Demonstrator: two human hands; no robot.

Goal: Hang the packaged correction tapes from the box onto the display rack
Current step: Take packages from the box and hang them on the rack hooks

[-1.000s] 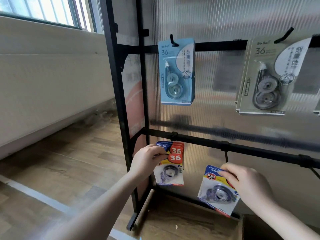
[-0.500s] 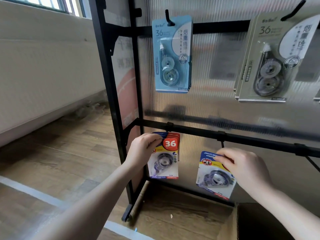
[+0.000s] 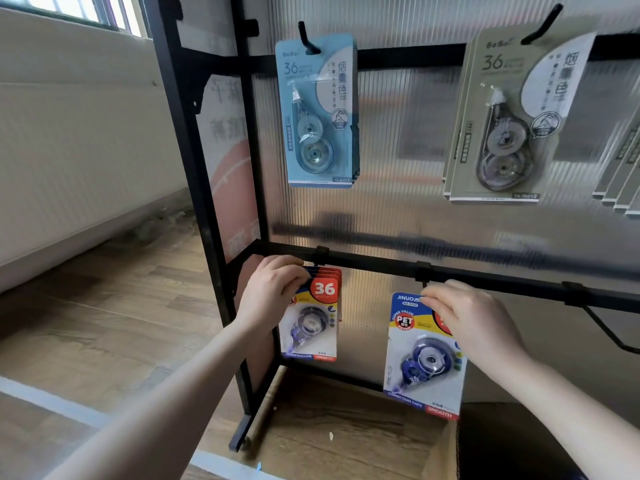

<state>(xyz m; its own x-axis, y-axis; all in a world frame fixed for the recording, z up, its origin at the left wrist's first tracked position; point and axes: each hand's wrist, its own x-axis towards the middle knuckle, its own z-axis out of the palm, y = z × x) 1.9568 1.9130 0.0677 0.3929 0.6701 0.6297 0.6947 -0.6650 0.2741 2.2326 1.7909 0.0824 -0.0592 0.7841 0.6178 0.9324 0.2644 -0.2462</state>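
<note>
Right hand (image 3: 474, 323): fingers pinch the top edge of a single packaged correction tape (image 3: 424, 355), lifting its hang hole toward the hook (image 3: 423, 274) clipped under the lower crossbar (image 3: 485, 277) of the display rack (image 3: 180, 174); the card hangs vertically below the grip, so the hole likely leads onto the peg. Left hand (image 3: 273, 292): fingers curl round the upper left corner of a small stack of matching packs (image 3: 317, 317) at the neighbouring hook (image 3: 320, 256), apparently steadying them there. Upper crossbar: a blue pack (image 3: 318, 112) and grey packs (image 3: 505, 119) hang from upturned pegs. The box (image 3: 446, 452) is only partly visible at the lower right on the wooden floor (image 3: 104, 323).
</note>
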